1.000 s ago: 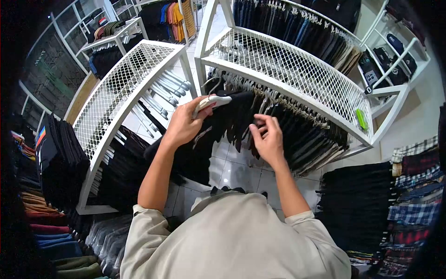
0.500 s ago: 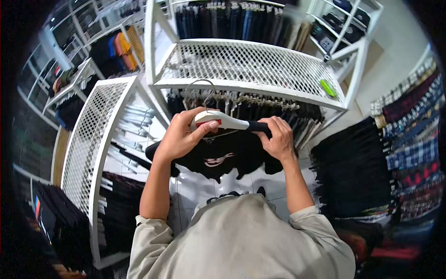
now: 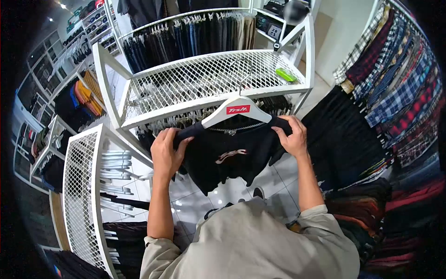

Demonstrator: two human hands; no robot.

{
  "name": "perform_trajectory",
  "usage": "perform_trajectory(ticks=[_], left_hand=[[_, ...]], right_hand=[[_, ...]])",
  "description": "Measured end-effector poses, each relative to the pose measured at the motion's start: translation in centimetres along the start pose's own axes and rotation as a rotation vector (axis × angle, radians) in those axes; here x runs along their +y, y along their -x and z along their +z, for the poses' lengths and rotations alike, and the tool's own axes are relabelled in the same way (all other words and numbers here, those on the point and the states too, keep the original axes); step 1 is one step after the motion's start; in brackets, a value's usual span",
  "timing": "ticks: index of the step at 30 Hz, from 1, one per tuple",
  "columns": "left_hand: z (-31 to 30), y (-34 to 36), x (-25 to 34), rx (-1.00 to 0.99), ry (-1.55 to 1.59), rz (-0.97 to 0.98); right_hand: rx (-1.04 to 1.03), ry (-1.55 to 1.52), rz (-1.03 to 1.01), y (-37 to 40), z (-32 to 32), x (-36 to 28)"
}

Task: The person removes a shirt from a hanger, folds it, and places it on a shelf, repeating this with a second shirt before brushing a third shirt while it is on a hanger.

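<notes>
A black T-shirt (image 3: pixel 218 156) with a small pale and red print hangs on a white hanger (image 3: pixel 214 117) in front of me. The hanger bears a red label with white lettering, and its metal hook points up and away. My left hand (image 3: pixel 168 151) pinches the shirt's shoulder over the hanger's left end. At the opposite shoulder, my right hand (image 3: pixel 291 135) grips the black cloth between thumb and fingers. The shirt's lower edge hangs in uneven folds above the tiled floor.
A white mesh-topped rack (image 3: pixel 200 76) stands just ahead, with a bright green object (image 3: pixel 285 75) on it. Another mesh rack (image 3: pixel 81 186) with white hangers is at left. Plaid shirts (image 3: pixel 399 97) and dark trousers (image 3: pixel 341 135) hang at right.
My left hand has moved from the hanger's middle to the left shoulder of the shirt. The hanger now faces me with its label uncovered, and the shirt is spread wider. The view has shifted.
</notes>
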State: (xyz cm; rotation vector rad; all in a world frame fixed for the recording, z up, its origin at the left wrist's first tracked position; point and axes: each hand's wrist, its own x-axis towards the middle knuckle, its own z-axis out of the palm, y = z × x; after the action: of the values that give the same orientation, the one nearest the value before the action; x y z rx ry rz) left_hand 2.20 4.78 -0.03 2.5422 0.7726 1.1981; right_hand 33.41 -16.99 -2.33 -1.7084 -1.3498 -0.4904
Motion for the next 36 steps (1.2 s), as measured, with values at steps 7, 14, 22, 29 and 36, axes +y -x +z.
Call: perform_trajectory(ticks=[7,14,22,29,36], left_hand=[[-0.1,-1.9,-0.1,0.099,-0.112,0.123],[1.5,-4.3,-2.8,0.111,-0.221,0.137],[1.4,-12.0,-5.9,0.04,-0.241,0.045],[-3.8,-33.9,-9.2,-0.207,-0.301,-0.105],[9.5,-45.4,-25.7,-0.379,-0.354,-0.158]], right_hand=[[0.069,0.072,-0.034,-2.5,0.0,0.7],[0.039,0.091,-0.038,-5.8,1.6,2.0],[-0.141,0.044,-0.019,-15.1,4.2,2.9],[-0.375,0.111,-0.149,-37.7,6.7,5.3],[-0.742,0.068,0.051,-49.5,25.9,20.1]])
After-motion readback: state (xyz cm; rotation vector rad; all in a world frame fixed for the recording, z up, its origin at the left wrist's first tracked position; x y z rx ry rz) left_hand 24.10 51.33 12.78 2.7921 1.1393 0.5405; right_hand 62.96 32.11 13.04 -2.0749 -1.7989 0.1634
